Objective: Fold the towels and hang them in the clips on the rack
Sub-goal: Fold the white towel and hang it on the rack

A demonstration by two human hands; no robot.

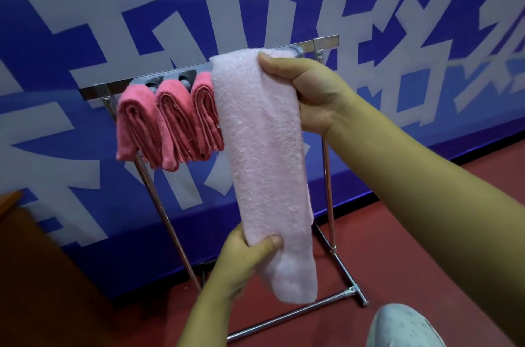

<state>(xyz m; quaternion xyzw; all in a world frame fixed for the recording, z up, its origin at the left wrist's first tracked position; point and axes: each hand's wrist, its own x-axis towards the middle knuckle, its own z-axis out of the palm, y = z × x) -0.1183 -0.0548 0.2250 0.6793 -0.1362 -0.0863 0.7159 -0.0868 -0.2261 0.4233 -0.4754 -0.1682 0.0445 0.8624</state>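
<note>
A long pale pink towel (264, 165), folded into a narrow strip, hangs down in front of the metal rack (326, 41). My right hand (306, 91) grips its top end right at the grey clip strip (176, 77) on the rack's top bar. My left hand (244, 258) pinches the towel near its lower end between thumb and fingers. Three darker pink folded towels (167, 122) hang side by side from clips at the left part of the strip. The clip behind the pale towel is hidden.
The rack's chrome legs and base bar (287, 315) stand on a red floor, close to a blue wall with large white characters (397, 34). A brown piece of furniture (17, 221) is at the left edge. My knee in grey cloth (403, 326) shows at the bottom right.
</note>
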